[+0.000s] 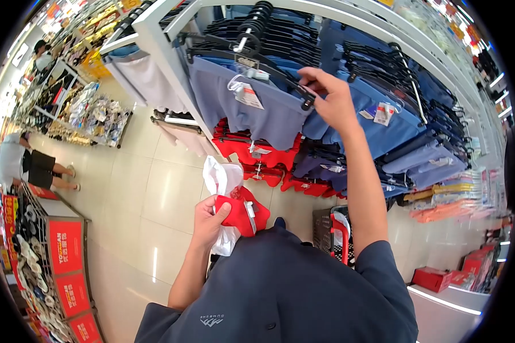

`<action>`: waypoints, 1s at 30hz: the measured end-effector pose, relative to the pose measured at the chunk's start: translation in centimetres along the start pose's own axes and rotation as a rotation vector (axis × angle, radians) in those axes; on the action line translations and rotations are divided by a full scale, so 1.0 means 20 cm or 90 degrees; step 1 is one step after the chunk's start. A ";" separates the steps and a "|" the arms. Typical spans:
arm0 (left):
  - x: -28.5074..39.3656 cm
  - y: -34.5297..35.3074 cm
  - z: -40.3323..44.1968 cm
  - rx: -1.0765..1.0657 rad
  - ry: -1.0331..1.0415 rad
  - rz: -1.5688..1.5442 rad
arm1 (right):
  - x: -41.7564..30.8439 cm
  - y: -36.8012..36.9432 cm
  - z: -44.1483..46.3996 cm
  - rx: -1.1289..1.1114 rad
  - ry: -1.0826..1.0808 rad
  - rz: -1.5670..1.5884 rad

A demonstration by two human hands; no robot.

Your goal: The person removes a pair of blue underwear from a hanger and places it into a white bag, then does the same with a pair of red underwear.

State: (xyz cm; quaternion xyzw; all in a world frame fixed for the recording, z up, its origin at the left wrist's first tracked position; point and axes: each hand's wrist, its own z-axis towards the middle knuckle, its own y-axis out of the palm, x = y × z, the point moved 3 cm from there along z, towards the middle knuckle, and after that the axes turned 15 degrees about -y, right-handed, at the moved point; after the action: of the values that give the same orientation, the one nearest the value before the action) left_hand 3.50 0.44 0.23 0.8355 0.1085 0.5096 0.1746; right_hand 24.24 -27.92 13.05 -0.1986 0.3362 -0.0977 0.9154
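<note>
My left hand (209,223) is closed on a folded red cloth item (243,214) with a pale tag, and a white plastic bag (222,176) hangs beside and below it. My right hand (329,97) is raised to the rack, its thumb and fingers closed at the clip end of a black hanger (308,98). From that hanger hang grey-blue shorts (257,111) with a white and red price tag (246,95). Bright blue shorts (377,117) with tags hang just right of my right hand.
A white rack frame (171,74) surrounds the hangers. Red garments (263,154) hang lower. A black basket (323,231) with a red handle stands on the floor. Shoe bins (66,246) line the left, near a person (26,163). Red boxes (432,278) lie lower right.
</note>
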 end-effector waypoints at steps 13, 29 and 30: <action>-0.03 0.02 -0.05 0.019 0.039 -0.070 | 0.13 0.01 0.22 -0.163 0.017 -0.081; -0.03 0.04 -0.05 -0.008 0.019 -0.056 | -0.11 -0.53 -0.24 0.020 0.146 -0.206; -0.04 0.06 -0.06 -0.010 0.016 -0.054 | -0.09 -0.53 -0.29 0.056 0.155 -0.206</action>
State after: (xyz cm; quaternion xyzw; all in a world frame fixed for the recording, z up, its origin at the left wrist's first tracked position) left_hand 2.17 -0.64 0.55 0.8223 0.1421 0.5130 0.2010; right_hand 18.54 -38.68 14.56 -0.1963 0.4033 -0.2810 0.8484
